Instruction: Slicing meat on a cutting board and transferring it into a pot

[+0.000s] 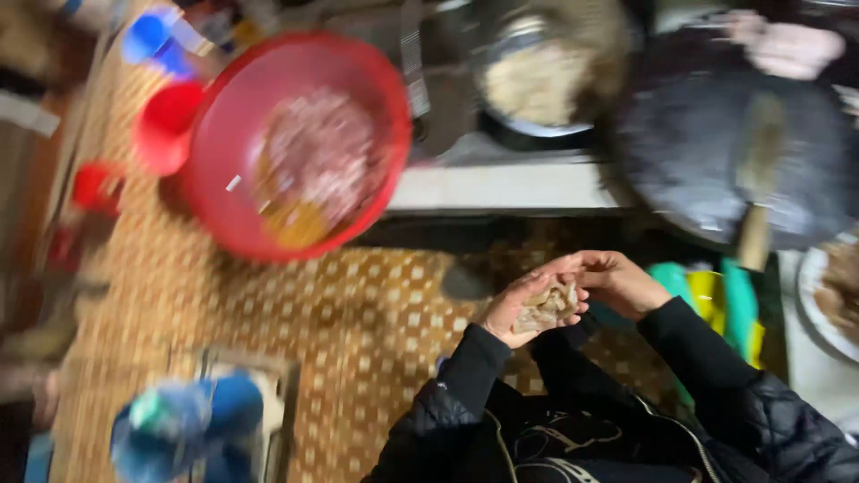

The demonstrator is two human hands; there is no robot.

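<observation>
Nearest the camera, two black quilted sleeves point(716, 394) reach forward over the patterned floor point(358, 313). The left hand point(519, 309) lies cupped, its grip closed loosely around a pale lump of meat mixture point(548, 307), while the right hand point(617, 282) curls over it, fingertips pressing its top. Beyond them, a red basin point(295, 143) of minced meat stands well apart; a dark pan point(716, 152) with a wooden spatula point(756, 179) sits to the right.
</observation>
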